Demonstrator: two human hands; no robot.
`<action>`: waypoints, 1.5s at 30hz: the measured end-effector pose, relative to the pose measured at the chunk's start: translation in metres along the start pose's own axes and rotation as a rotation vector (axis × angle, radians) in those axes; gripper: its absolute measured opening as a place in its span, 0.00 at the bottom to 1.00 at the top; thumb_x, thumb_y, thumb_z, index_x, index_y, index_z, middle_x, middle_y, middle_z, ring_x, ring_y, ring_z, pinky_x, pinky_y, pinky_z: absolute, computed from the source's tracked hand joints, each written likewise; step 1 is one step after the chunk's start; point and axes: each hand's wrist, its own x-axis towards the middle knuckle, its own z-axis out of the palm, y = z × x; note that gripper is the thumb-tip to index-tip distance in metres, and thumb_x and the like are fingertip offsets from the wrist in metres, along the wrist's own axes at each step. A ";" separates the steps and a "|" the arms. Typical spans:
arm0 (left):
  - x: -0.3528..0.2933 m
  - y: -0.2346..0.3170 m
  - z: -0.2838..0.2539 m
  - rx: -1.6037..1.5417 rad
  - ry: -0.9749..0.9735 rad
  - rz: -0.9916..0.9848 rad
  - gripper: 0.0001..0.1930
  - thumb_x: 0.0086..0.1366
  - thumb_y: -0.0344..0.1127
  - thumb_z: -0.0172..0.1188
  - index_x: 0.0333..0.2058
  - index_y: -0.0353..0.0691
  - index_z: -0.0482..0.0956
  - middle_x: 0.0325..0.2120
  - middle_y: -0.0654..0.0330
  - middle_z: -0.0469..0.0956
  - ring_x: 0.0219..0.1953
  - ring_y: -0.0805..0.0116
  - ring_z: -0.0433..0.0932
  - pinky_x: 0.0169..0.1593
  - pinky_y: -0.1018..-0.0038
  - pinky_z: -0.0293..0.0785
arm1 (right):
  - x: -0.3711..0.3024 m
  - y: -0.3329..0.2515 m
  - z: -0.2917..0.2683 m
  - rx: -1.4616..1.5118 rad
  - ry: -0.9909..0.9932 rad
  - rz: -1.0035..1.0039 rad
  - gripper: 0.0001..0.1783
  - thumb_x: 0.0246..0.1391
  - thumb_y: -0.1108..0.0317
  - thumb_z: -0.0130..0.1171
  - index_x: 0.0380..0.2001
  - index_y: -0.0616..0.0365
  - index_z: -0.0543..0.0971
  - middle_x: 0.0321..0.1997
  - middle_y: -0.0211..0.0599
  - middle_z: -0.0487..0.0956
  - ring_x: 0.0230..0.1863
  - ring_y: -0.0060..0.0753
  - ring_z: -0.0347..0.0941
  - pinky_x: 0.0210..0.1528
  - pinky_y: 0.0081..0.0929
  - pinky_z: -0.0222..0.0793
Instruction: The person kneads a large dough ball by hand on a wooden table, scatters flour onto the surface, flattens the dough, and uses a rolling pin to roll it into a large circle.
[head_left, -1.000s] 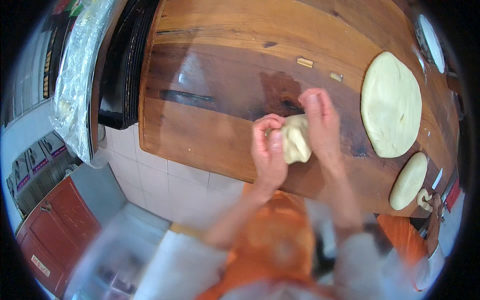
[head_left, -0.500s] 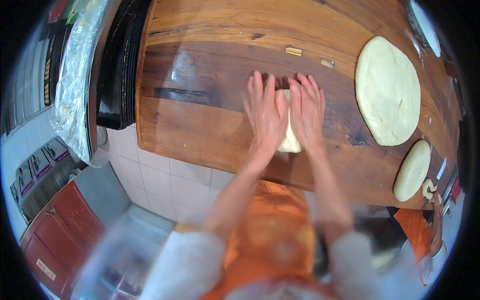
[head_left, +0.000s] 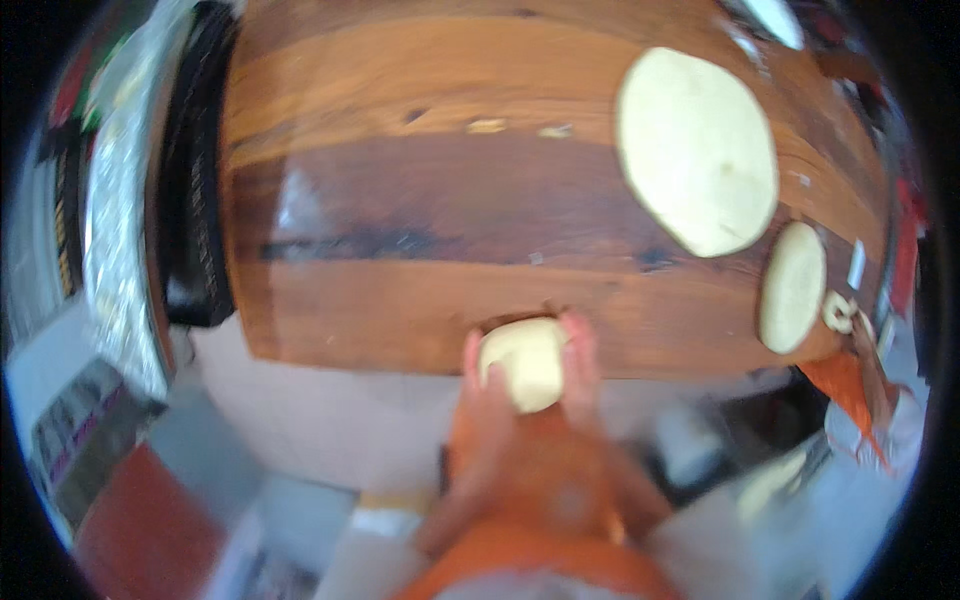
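A smooth, pale lump of dough [head_left: 530,362] is between my two hands at the near edge of the wooden table [head_left: 400,310]. My left hand [head_left: 484,385] wraps its left side, the thumb lying over the top. Along the right side my right hand [head_left: 582,365] presses with curved fingers. Both hands are blurred by motion, and the underside of the dough is hidden. Whether it rests on the table edge or hangs just off it, I cannot tell.
A large flat dough sheet [head_left: 700,150] lies at the far right, with an oval dough piece [head_left: 793,288] nearer. Beside that, a co-worker's hand [head_left: 862,335] touches a small dough ring [head_left: 838,311]. Black trays [head_left: 200,180] and clear plastic wrap [head_left: 120,230] stand at left.
My hands have drawn the dough toward my body, from the middle of the table to its near edge. They now cup its sides rather than lying on top. The view has shifted.
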 end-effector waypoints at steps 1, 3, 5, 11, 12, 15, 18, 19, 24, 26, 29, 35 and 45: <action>-0.001 -0.005 -0.005 -0.049 -0.002 -0.002 0.24 0.66 0.38 0.40 0.59 0.37 0.54 0.54 0.52 0.61 0.55 0.61 0.63 0.56 0.66 0.62 | -0.010 0.012 -0.003 -0.085 -0.026 -0.035 0.21 0.60 0.71 0.41 0.57 0.61 0.63 0.63 0.41 0.60 0.63 0.34 0.54 0.65 0.29 0.45; -0.005 -0.013 -0.012 -0.154 -0.013 -0.003 0.25 0.65 0.39 0.43 0.59 0.38 0.53 0.53 0.52 0.62 0.53 0.61 0.66 0.53 0.67 0.68 | -0.024 0.007 0.005 0.092 0.021 0.259 0.21 0.62 0.66 0.41 0.57 0.62 0.63 0.60 0.38 0.64 0.62 0.31 0.56 0.63 0.27 0.49; -0.012 -0.009 -0.012 -0.332 -0.024 -0.178 0.25 0.65 0.38 0.45 0.58 0.39 0.54 0.52 0.52 0.64 0.52 0.60 0.67 0.52 0.67 0.69 | -0.041 0.007 0.007 0.257 0.111 0.333 0.22 0.62 0.64 0.42 0.56 0.62 0.63 0.58 0.39 0.66 0.57 0.28 0.61 0.60 0.25 0.55; 0.019 0.053 0.035 -0.126 -0.250 0.046 0.22 0.64 0.33 0.47 0.55 0.35 0.60 0.51 0.52 0.65 0.52 0.60 0.67 0.52 0.67 0.70 | -0.004 -0.104 -0.017 0.309 0.297 0.134 0.21 0.59 0.69 0.45 0.55 0.62 0.65 0.55 0.40 0.68 0.54 0.28 0.64 0.55 0.27 0.61; 0.024 0.085 0.060 -0.218 -0.341 0.080 0.22 0.63 0.32 0.47 0.55 0.34 0.60 0.53 0.52 0.64 0.53 0.61 0.66 0.54 0.68 0.68 | 0.010 -0.122 -0.033 0.326 0.332 0.065 0.21 0.59 0.69 0.46 0.55 0.62 0.65 0.55 0.40 0.68 0.54 0.29 0.64 0.55 0.28 0.62; 0.043 0.150 0.136 -0.420 -0.474 0.244 0.23 0.59 0.30 0.53 0.54 0.35 0.64 0.57 0.52 0.61 0.59 0.62 0.59 0.61 0.67 0.54 | 0.057 -0.187 -0.075 0.239 0.470 -0.272 0.21 0.58 0.69 0.44 0.55 0.62 0.64 0.55 0.42 0.67 0.54 0.32 0.64 0.56 0.30 0.61; 0.079 0.182 0.192 -0.213 -0.437 0.722 0.23 0.60 0.32 0.53 0.53 0.34 0.65 0.57 0.49 0.61 0.60 0.57 0.59 0.61 0.65 0.53 | 0.111 -0.226 -0.109 0.128 0.458 -0.451 0.23 0.59 0.68 0.42 0.57 0.63 0.63 0.58 0.42 0.64 0.57 0.35 0.61 0.58 0.31 0.57; 0.093 0.183 0.212 -0.124 -0.415 0.667 0.22 0.61 0.33 0.52 0.54 0.34 0.64 0.57 0.47 0.61 0.60 0.54 0.59 0.61 0.63 0.52 | 0.137 -0.222 -0.127 -0.066 0.424 -0.511 0.24 0.59 0.66 0.41 0.58 0.62 0.60 0.60 0.44 0.61 0.60 0.39 0.57 0.61 0.34 0.51; 0.183 0.130 0.280 0.613 -0.034 0.866 0.23 0.65 0.36 0.45 0.57 0.32 0.60 0.60 0.46 0.54 0.64 0.53 0.50 0.64 0.61 0.45 | 0.265 -0.149 -0.210 -0.874 0.356 -0.377 0.29 0.61 0.56 0.33 0.62 0.59 0.52 0.67 0.50 0.49 0.69 0.49 0.36 0.67 0.44 0.27; 0.183 0.139 0.273 0.546 -0.114 0.908 0.23 0.66 0.36 0.43 0.56 0.31 0.60 0.61 0.45 0.51 0.64 0.52 0.47 0.64 0.61 0.43 | 0.266 -0.157 -0.228 -0.754 0.377 -0.572 0.29 0.61 0.58 0.34 0.62 0.59 0.53 0.67 0.50 0.50 0.69 0.49 0.37 0.68 0.43 0.29; 0.193 0.145 0.299 0.358 -0.170 0.873 0.21 0.66 0.36 0.43 0.55 0.34 0.64 0.57 0.44 0.60 0.62 0.49 0.54 0.63 0.62 0.47 | 0.287 -0.165 -0.215 -0.540 0.277 -0.627 0.25 0.59 0.65 0.36 0.60 0.60 0.59 0.65 0.50 0.55 0.67 0.50 0.45 0.67 0.39 0.38; 0.194 0.146 0.328 0.186 -0.277 0.653 0.18 0.65 0.31 0.44 0.53 0.34 0.67 0.52 0.47 0.67 0.58 0.53 0.61 0.62 0.66 0.52 | 0.322 -0.160 -0.204 -0.342 0.060 -0.737 0.16 0.55 0.75 0.44 0.47 0.64 0.73 0.51 0.48 0.71 0.55 0.47 0.65 0.57 0.35 0.60; 0.163 0.174 0.270 -0.298 0.003 0.324 0.25 0.65 0.34 0.43 0.60 0.38 0.54 0.58 0.55 0.57 0.60 0.62 0.57 0.62 0.65 0.52 | 0.294 -0.242 -0.217 -0.715 0.134 -0.844 0.27 0.57 0.61 0.46 0.58 0.60 0.60 0.63 0.47 0.56 0.66 0.43 0.46 0.65 0.45 0.43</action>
